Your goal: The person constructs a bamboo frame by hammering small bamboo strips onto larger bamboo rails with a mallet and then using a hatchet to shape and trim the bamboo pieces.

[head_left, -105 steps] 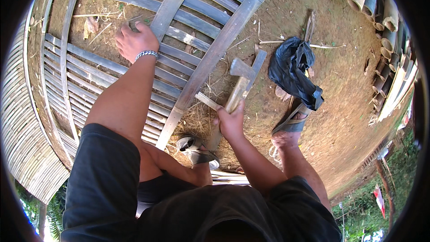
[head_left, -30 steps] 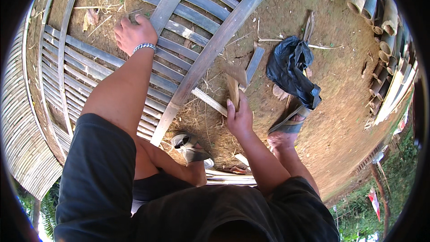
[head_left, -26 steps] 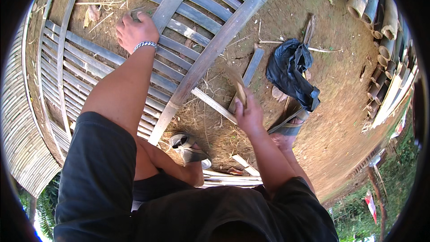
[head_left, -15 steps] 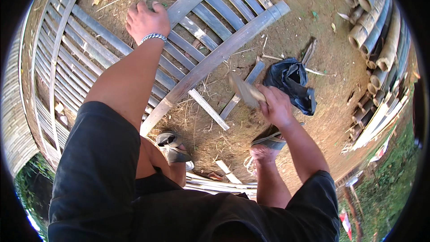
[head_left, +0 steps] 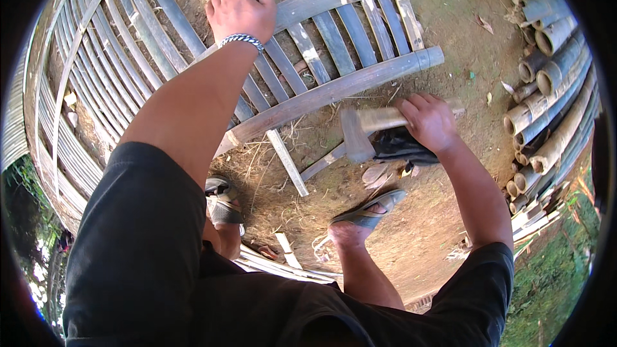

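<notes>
We close the fingers of our right hand [head_left: 429, 122] around the wooden handle of a hatchet [head_left: 380, 118], its head pointing left and partly covering our view of a black plastic bag [head_left: 405, 148]. Our left hand [head_left: 241, 16], fingers slightly spread, rests on the crosspiece of a slatted bamboo panel [head_left: 340, 88]; a chain bracelet [head_left: 241, 40] circles that wrist. A pale bamboo strip [head_left: 288, 163] juts from the panel's near rail toward our sandaled feet [head_left: 369, 215]. Farther right, we see stacked bamboo poles [head_left: 551, 83] on bare soil [head_left: 459, 205].
</notes>
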`<state>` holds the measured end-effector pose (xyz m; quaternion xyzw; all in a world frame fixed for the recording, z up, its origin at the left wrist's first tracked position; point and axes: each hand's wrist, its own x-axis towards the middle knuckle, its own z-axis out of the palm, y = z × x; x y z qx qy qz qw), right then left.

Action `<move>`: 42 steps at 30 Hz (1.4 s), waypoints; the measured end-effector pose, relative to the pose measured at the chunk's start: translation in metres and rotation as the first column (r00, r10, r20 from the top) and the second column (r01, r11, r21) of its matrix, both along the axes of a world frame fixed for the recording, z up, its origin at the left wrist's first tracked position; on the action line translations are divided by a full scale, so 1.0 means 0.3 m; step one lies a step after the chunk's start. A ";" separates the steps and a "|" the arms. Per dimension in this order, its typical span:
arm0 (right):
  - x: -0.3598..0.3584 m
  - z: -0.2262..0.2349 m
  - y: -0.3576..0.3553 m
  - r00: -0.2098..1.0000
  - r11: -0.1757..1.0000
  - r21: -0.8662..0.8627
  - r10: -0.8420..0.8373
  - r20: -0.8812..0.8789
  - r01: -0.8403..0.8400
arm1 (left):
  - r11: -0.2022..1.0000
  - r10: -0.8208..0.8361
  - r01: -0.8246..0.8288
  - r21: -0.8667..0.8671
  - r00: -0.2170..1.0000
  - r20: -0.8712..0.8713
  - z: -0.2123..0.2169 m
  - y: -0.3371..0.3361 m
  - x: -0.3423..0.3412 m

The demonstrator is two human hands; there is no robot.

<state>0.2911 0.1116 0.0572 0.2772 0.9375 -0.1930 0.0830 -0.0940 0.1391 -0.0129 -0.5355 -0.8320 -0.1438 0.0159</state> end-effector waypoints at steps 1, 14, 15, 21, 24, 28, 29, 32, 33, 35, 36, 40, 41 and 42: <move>0.000 -0.004 0.025 0.984 0.994 0.045 0.108 -0.143 -0.102 | 1.000 0.002 -0.002 -0.008 1.000 0.005 0.006 -0.002 0.001; -0.118 -0.009 0.138 0.974 0.973 -0.035 0.227 0.009 -0.226 | 1.000 0.013 -0.013 0.003 1.000 -0.010 0.020 -0.007 0.001; -0.123 0.010 0.129 0.957 0.962 -0.028 0.266 -0.116 -0.271 | 1.000 0.013 -0.013 0.001 1.000 -0.002 0.022 -0.007 -0.001; -0.132 -0.025 0.163 0.975 0.974 0.026 0.223 0.017 -0.223 | 1.000 0.016 -0.015 -0.024 1.000 0.013 0.022 -0.004 0.004; -0.139 0.019 0.168 0.914 0.946 0.066 0.324 -0.245 -0.318 | 1.000 0.019 -0.019 -0.001 1.000 0.010 0.014 -0.007 0.005; -0.142 -0.002 0.180 0.987 0.983 0.082 0.161 0.013 -0.162 | 1.000 0.015 -0.015 -0.017 1.000 0.024 0.023 0.001 0.011; -0.139 0.004 0.187 0.992 0.990 0.065 0.129 0.000 -0.129 | 1.000 0.016 -0.016 -0.019 0.999 0.034 0.025 0.003 0.012; -0.146 0.057 0.198 0.977 0.979 0.023 0.202 -0.071 -0.201 | 1.000 0.004 -0.004 -0.006 1.000 0.025 0.027 -0.001 0.002; -0.133 0.063 0.192 0.984 0.986 0.016 0.166 -0.066 -0.165 | 1.000 0.007 -0.007 -0.009 0.999 0.037 0.032 -0.004 -0.002; -0.091 0.077 0.156 0.994 0.996 0.001 0.090 -0.058 -0.090 | 1.000 -0.004 0.004 0.015 1.000 -0.003 0.007 -0.005 -0.004; -0.083 0.091 0.127 1.000 0.998 -0.057 -0.025 -0.016 0.024 | 1.000 -0.009 0.010 0.030 1.000 -0.025 -0.004 -0.002 -0.005; -0.066 0.166 -0.116 0.804 0.701 -0.410 -0.571 0.166 0.583 | 1.000 0.001 -0.001 0.013 1.000 0.011 0.011 0.001 0.009; -0.099 0.193 -0.192 0.682 0.535 -0.503 -0.713 0.164 0.679 | 1.000 0.006 -0.006 0.005 1.000 0.017 0.009 0.002 0.008; -0.131 0.202 -0.284 0.539 0.345 -0.612 -0.827 0.159 0.712 | 1.000 0.008 -0.008 -0.005 1.000 0.030 0.012 0.002 0.009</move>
